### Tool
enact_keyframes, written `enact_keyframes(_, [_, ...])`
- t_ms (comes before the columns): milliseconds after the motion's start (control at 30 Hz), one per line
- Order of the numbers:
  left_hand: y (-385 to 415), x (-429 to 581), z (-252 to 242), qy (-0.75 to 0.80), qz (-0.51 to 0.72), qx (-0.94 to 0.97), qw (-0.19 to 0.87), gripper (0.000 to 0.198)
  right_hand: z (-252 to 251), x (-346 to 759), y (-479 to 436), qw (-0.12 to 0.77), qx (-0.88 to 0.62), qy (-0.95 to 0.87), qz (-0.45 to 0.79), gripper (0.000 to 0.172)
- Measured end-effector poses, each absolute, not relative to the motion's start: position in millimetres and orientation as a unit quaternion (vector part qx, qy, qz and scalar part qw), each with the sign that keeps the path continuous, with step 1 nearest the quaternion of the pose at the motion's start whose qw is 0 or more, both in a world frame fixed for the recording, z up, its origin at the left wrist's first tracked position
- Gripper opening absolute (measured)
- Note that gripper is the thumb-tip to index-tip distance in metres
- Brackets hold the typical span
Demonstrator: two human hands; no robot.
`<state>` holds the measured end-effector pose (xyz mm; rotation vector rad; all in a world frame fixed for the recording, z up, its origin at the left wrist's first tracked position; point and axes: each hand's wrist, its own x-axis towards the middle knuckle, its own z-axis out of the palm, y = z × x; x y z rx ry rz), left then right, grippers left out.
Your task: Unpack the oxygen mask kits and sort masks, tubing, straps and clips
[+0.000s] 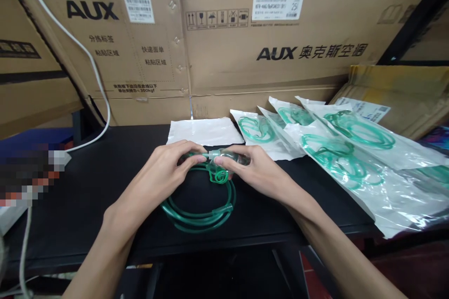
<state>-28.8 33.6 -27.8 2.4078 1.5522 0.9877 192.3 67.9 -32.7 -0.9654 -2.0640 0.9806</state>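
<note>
Both my hands meet over the middle of the black table [87, 205]. My left hand [164, 173] pinches the clear connector end of a green tubing set [199, 212], whose coil lies on the table below my hands. My right hand [250, 168] is closed on the clear plastic chamber [233, 155] joined to that tubing. An empty white pouch [205, 131] lies flat just behind my hands.
Several sealed pouches of green tubing [343, 154] fan out along the right of the table. Large AUX cardboard boxes [224, 46] stand behind. A white cable [94, 74] runs down at the left to a power strip [59, 159].
</note>
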Motion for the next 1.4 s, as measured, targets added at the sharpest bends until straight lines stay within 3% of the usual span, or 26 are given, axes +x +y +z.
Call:
enact_keyframes(633, [32.0, -27.7, -24.2, 0.522, 0.353, 0.775, 0.044, 0.015, -35.8, 191.4, 68.8, 0.313, -0.376, -0.767, 0.414, 0.051])
enact_keyframes(967, [33.3, -34.7, -25.8, 0.460, 0.357, 0.813, 0.027, 0.008, -31.4, 194.8, 67.6, 0.282, -0.338, -0.788, 0.430, 0.034])
enact_keyframes(1400, [25.4, -23.9, -24.8, 0.509, 0.345, 0.789, 0.006, 0.018, -37.4, 186.2, 66.2, 0.337, -0.354, -0.766, 0.417, 0.024])
